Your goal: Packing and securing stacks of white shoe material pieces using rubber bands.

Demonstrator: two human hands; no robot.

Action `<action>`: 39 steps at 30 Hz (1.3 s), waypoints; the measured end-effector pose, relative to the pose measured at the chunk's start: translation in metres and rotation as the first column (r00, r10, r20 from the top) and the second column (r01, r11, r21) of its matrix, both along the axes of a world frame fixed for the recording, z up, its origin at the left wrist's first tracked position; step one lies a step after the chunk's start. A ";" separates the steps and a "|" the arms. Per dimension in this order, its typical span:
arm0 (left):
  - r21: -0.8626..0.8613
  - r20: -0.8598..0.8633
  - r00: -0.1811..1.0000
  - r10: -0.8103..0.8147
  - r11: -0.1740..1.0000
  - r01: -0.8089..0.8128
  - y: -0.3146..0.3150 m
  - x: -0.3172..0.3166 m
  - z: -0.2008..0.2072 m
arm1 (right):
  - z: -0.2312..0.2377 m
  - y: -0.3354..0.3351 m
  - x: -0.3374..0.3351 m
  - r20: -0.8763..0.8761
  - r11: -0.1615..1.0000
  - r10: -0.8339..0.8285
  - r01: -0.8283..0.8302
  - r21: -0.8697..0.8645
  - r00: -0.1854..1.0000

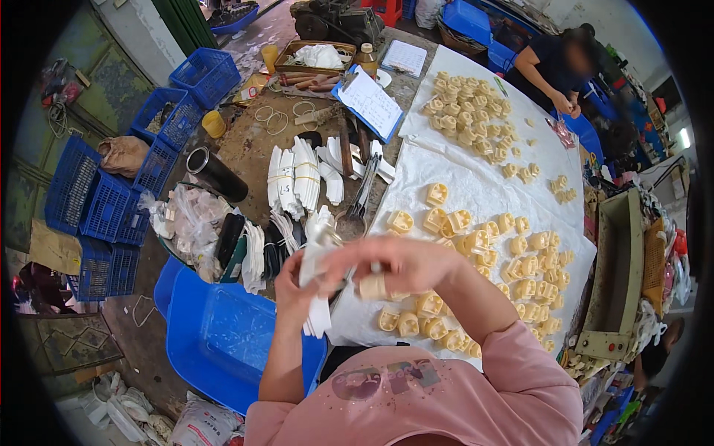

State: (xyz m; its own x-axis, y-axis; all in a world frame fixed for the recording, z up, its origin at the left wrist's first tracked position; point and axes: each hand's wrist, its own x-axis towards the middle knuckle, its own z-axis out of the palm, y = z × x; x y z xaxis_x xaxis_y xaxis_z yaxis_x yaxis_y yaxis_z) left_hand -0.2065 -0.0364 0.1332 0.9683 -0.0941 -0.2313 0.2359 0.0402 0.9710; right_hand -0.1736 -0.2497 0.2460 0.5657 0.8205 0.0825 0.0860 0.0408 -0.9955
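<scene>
My left hand (295,288) is closed around a bundle of white strips (317,316), which stick out above and below the fingers. My right hand (401,262) is blurred by motion and passes just right of the strips. Below its fingers shows a blurred cream-coloured moulded piece (372,287), which seems to be in its grip. Many similar cream pieces (476,241) lie on the white sheet (476,178) to the right. Rubber-banded bundles of white strips (294,178) rest on the table beyond my hands, next to metal tongs-like tools (363,189).
A blue tub (238,320) stands at lower left, with blue crates (97,208) beyond. A black cylinder (216,173), a bag of pale pieces (195,223) and a blue clipboard (367,104) sit on the table. Another person (554,70) works at the far right.
</scene>
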 end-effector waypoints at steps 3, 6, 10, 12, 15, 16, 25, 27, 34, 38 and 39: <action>-0.068 -0.113 0.988 0.103 0.992 -0.111 0.009 0.003 -0.012 | -0.003 0.003 -0.028 0.267 0.986 0.113 -0.075 -0.150 0.957; -0.227 -0.257 0.960 0.115 0.958 -0.175 -0.003 -0.004 0.012 | -0.029 -0.020 -0.040 0.335 0.955 -0.096 0.181 -0.233 0.937; -0.500 -0.051 0.999 0.009 0.866 -0.033 -0.013 -0.021 0.037 | -0.058 -0.081 -0.052 -0.687 0.631 -0.034 0.549 0.549 0.726; -0.456 0.088 0.995 0.040 0.890 0.005 -0.034 -0.028 0.056 | -0.030 -0.079 -0.062 -0.616 0.366 0.179 0.529 0.766 0.767; -0.361 0.318 0.932 -0.174 0.887 0.289 -0.052 -0.038 0.083 | 0.013 -0.063 -0.078 -0.746 0.037 0.016 0.745 0.666 0.666; -0.303 0.429 0.874 -0.228 0.876 0.376 -0.058 -0.041 0.082 | 0.021 -0.050 -0.072 -0.659 0.059 -0.482 0.772 0.633 0.578; -0.370 0.443 0.873 -0.206 0.844 0.387 -0.070 -0.050 0.081 | -0.043 -0.042 -0.064 0.067 0.208 -0.978 0.910 0.359 0.197; -0.342 0.326 0.935 -0.143 0.904 0.258 -0.069 -0.050 0.088 | -0.052 -0.037 -0.069 -0.083 0.225 -0.963 0.936 0.270 0.256; -0.177 0.260 0.944 0.204 0.971 -0.161 -0.071 -0.038 0.061 | -0.055 0.010 -0.095 -0.154 0.437 -0.867 0.872 0.222 0.474; 0.301 0.514 0.853 0.087 0.913 -0.275 -0.071 -0.039 0.043 | -0.055 0.013 -0.090 0.160 0.481 -0.870 0.875 0.059 0.467; 0.494 0.562 0.827 -0.014 0.807 -0.323 -0.071 -0.040 0.044 | -0.054 0.010 -0.086 0.368 0.458 -0.819 0.888 -0.045 0.440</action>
